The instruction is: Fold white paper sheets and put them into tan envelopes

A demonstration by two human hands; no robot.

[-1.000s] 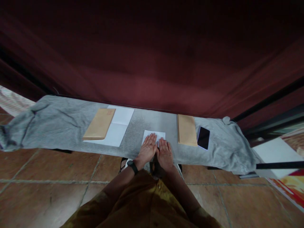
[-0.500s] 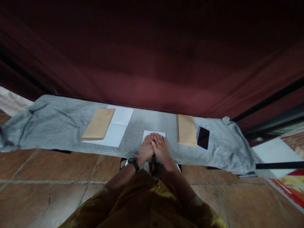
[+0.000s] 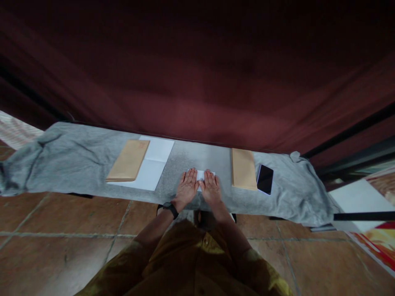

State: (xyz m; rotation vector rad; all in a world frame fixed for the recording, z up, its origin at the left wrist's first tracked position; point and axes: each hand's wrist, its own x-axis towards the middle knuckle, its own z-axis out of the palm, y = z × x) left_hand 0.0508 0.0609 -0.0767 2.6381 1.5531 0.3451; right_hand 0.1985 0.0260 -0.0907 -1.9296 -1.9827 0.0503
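Now the left hand [image 3: 186, 188] and right hand [image 3: 211, 188] lie flat, spread farther up the folded paper [image 3: 200, 174], covering more.

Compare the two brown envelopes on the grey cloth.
The left envelope lies tilted, overlapping a white sheet; the right envelope lies nearly straight, directly on the grey cloth. The left envelope has no phone nearby; the right envelope sits beside a black phone. Both are tan, flat and untouched.
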